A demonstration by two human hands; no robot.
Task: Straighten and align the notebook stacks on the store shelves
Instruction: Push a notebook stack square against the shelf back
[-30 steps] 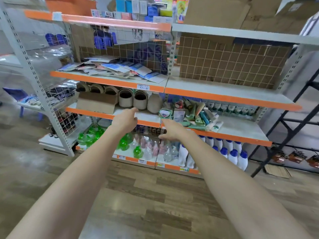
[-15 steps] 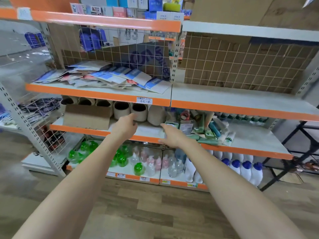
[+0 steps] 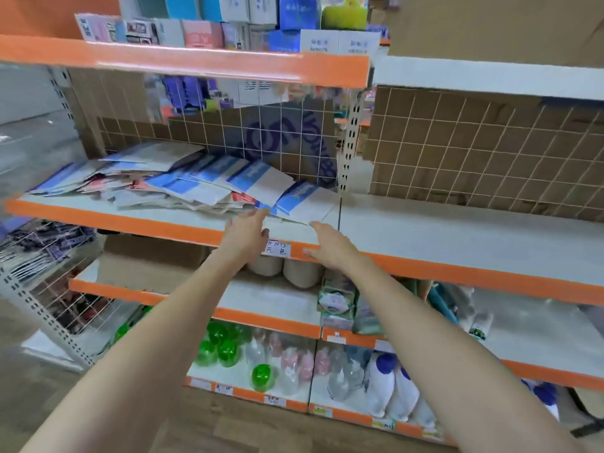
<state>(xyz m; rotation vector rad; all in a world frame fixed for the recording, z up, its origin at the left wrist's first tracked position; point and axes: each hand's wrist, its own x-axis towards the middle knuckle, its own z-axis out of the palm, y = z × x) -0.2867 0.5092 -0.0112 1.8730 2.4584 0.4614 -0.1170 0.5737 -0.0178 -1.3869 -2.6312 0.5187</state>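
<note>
Both bare arms reach up from the bottom of the view toward the middle shelf (image 3: pixel 183 220), a pale board with an orange front lip. The notebooks (image 3: pixel 202 181) lie on that shelf at about 10 o'clock from the middle of the view, not stacked but fanned and overlapping in a loose, slumped heap, with blue-and-white covers on top and reddish ones showing underneath; the heap runs from the shelf's left end to the upright post at its right end. The rightmost notebook (image 3: pixel 304 204) lies tilted at the heap's 3 o'clock end, its near corner hanging out toward the front lip. The left hand (image 3: pixel 246 235) is stretched forward with its fingers (image 3: pixel 260 215) straight and close together, the tips reaching the near edge of the heap; whether they actually touch the covers cannot be told through the blur. The right hand (image 3: pixel 330 245) is just beside it at 3 o'clock, its fingers straight and relaxed, its fingertips at the overhanging corner of the rightmost notebook, holding nothing. A white price label (image 3: pixel 277 248) sits on the orange lip between the two hands. The neighbouring shelf bay at 3 o'clock has a wire grid (image 3: pixel 490 152) backed with cardboard. Below, at 6 o'clock, stand green bottles (image 3: pixel 225 348) and white bottles with blue caps (image 3: pixel 389 387).
</note>
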